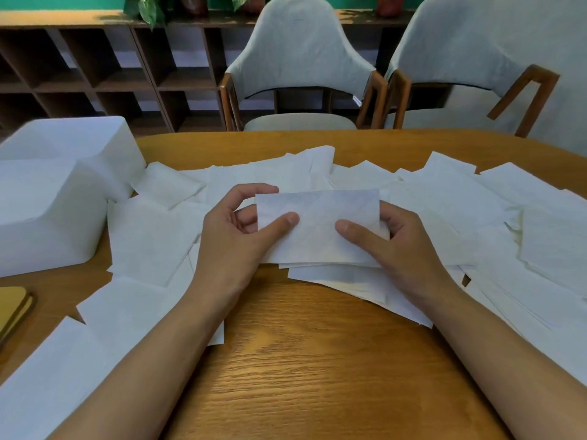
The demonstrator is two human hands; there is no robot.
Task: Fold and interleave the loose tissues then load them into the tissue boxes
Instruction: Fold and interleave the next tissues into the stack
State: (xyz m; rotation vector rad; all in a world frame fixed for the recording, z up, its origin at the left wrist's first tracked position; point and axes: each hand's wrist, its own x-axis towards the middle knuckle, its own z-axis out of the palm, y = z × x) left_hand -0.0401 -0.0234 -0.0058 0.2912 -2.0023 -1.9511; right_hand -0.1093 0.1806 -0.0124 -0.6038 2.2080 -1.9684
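Observation:
A folded white tissue (pixel 317 214) is held up at the middle of the table, over a small stack of other tissues. My left hand (pixel 235 236) pinches its left side, thumb on top and fingers curled behind. My right hand (pixel 397 242) pinches its right side the same way. Loose tissues (pixel 444 198) lie scattered across the table from left to right. Two white tissue boxes stand at the left: a nearer one (pixel 41 217) and another (pixel 79 144) behind it.
The wooden table (pixel 317 360) shows bare wood in front of me between my forearms. A yellow flat object (pixel 12 309) lies at the left edge. Two grey chairs (pixel 298 58) stand behind the table, with a brown shelf unit (pixel 111 74) beyond.

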